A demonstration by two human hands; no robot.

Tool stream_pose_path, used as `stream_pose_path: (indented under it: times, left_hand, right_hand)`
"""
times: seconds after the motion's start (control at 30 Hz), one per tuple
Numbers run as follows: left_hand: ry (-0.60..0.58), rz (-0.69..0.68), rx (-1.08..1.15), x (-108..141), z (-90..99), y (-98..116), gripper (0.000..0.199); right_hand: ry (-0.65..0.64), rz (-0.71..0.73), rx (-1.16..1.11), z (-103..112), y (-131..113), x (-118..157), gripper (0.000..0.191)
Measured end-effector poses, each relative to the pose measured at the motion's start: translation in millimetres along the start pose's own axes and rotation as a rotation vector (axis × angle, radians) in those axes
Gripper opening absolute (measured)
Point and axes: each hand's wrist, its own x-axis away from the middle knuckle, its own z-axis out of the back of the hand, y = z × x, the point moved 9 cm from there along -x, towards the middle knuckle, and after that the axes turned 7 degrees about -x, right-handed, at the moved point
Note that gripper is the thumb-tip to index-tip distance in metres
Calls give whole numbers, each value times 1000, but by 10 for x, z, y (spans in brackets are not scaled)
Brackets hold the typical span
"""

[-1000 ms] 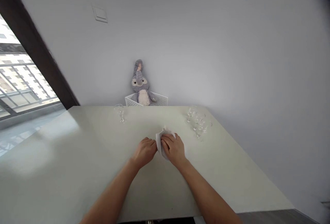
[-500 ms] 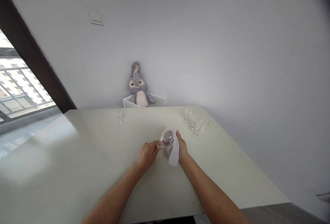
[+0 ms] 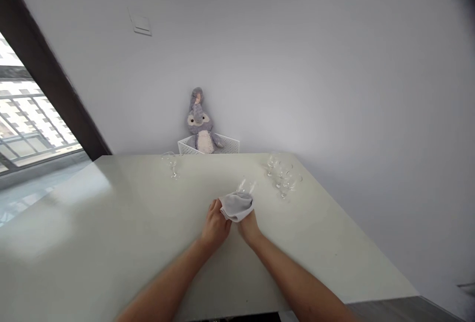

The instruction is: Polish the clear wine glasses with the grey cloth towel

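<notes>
A white wall fills most of the view, with a dark-framed window at 10 o'clock. A pale table spans the lower half, its far edge against the wall. Beyond that edge at 12 o'clock, a grey plush toy sits in a white wire basket. A stemmed glass stands near the far edge at 11 o'clock, and a cluster of stemmed glasses stands at 1 o'clock. Mid-table, the left hand and right hand are closed side by side on a grey-white cloth. It wraps a clear glass, whose bowl shows above the cloth, held just off the table. The cluster stands near the right hand; the table runs much farther to the left, and the near edge lies behind the wrists
</notes>
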Motion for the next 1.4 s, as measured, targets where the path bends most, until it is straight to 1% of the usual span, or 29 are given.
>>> stream_pose_path:
  times: [0.03, 0.07, 0.13, 0.17, 0.2, 0.23, 0.3, 0.33, 0.37, 0.4, 0.47, 0.53, 0.63, 0.77, 0.83, 0.87, 0.93, 0.97, 1.03, 1.07, 1.1, 1.13, 1.17, 1.23, 1.3, 1.37, 1.4]
  left_hand:
    - [11, 54, 28, -29, 59, -75, 20]
    - [38, 136, 77, -50, 128, -182, 21]
    - [99, 313, 235, -63, 238, -410, 24]
    - [112, 368, 326, -64, 260, -481, 26]
    - [97, 391, 412, -71, 252, -509, 30]
    - [55, 390, 494, -83, 218, -495, 39]
    - [-66, 382, 643, -94, 108, -408, 61]
    - [-106, 408, 712, -87, 60, -380, 67]
    - [-118, 457, 782, -74, 27, -375, 68]
    - [-99, 519, 845, -59, 17, -395, 65]
    - [0, 640, 926, -29, 52, -486, 59]
    - [101, 728, 958, 3, 109, -600, 54]
    - [221, 810, 982, 52, 166, -779, 49]
    - [466, 867, 973, 139, 304, -1047, 48]
    - [616, 851, 934, 177, 453, -1140, 49]
    - [696, 827, 896, 194, 557, -1163, 50]
    - [825, 723, 785, 198, 799, -1132, 50]
    - [854, 646, 728, 176, 906, -1074, 50]
    - [844, 471, 645, 106, 1036, -899, 52]
    - [804, 383, 618, 66, 1044, -789, 54]
    - [751, 305, 598, 34, 1012, -675, 56]
    - [694, 242, 584, 17, 948, -565, 58]
    - [628, 190, 579, 9, 852, -458, 61]
    - [473, 102, 600, 15, 606, -254, 66]
    - [299, 19, 637, 36, 352, -67, 67]
    - [151, -71, 619, 62, 180, 86, 72]
    - [114, -103, 577, 71, 146, 127, 77]
  right_hand:
    - [4, 9, 32, 36, -26, -31, 30]
    - [1, 11, 81, 66, -47, -56, 27]
    - [-12, -4, 213, 105, -55, -78, 21]
    - [-30, -18, 289, 103, -41, -75, 19]
    - [-60, -30, 371, 81, -17, -62, 18]
    - [-109, -30, 460, 31, 9, -42, 17]
    - [-245, 21, 642, -130, 40, 17, 17]
    - [-316, 63, 728, -219, 43, 53, 17]
    - [-374, 105, 809, -293, 38, 85, 17]
    - [-416, 145, 880, -348, 22, 110, 18]
    - [-443, 213, 992, -398, -49, 131, 23]
    - [-455, 279, 1071, -421, -144, 144, 28]
    - [-513, 376, 1143, -476, -250, 202, 32]
    - [-648, 465, 1212, -581, -235, 344, 38]
    - [-714, 469, 1205, -613, -166, 398, 40]
    - [-736, 460, 1190, -614, -126, 407, 40]
    - [-728, 435, 1155, -577, -70, 375, 43]
    - [-687, 430, 1143, -537, -72, 334, 45]
    - [-521, 432, 1133, -414, -157, 221, 44]
    - [-419, 436, 1130, -344, -232, 171, 43]
    - [-331, 440, 1126, -288, -312, 139, 42]
    - [-271, 441, 1122, -257, -386, 125, 39]
    - [-243, 439, 1120, -256, -445, 126, 36]
    - [-276, 418, 1132, -322, -498, 153, 32]
    - [-340, 354, 1155, -374, -472, 177, 26]
    - [-353, 270, 1170, -314, -429, 172, 22]
    - [-338, 231, 1164, -233, -417, 161, 23]
